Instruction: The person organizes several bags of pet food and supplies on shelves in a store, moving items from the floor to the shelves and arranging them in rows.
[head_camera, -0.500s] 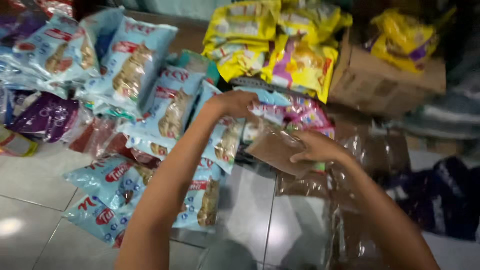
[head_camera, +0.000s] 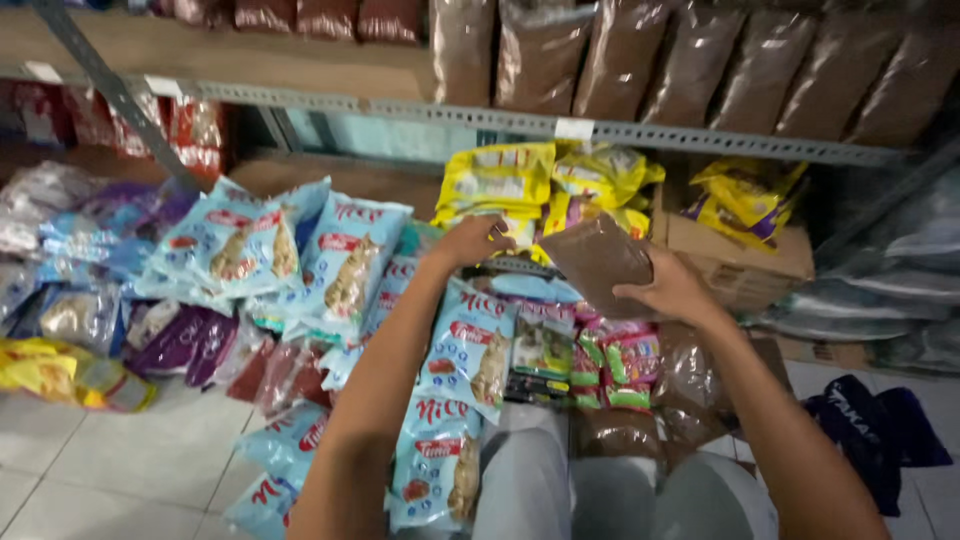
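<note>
My right hand (head_camera: 672, 290) grips a clear bag of brown pellets (head_camera: 598, 260), held up tilted in front of the lower shelf. My left hand (head_camera: 470, 241) reaches forward with curled fingers and touches the yellow pet-food bags (head_camera: 500, 185) stacked under the metal shelf rail; whether it grips one is not clear. Light blue bags with a cat picture (head_camera: 345, 255) lie in a heap to the left of my left arm, and more blue bags (head_camera: 470, 350) lie beneath my arms.
A metal shelf rail (head_camera: 640, 132) carries a row of brown pellet bags (head_camera: 620, 60). A cardboard box (head_camera: 740, 262) with yellow bags stands at right. Purple and mixed packets (head_camera: 170, 340) cover the tiled floor (head_camera: 100, 470) at left. A dark cloth (head_camera: 875, 430) lies at right.
The view has tilted up, so the shelf now shows. My right hand has raised the brown pellet bag higher. My left hand has moved from the blue bags up to the yellow ones.
</note>
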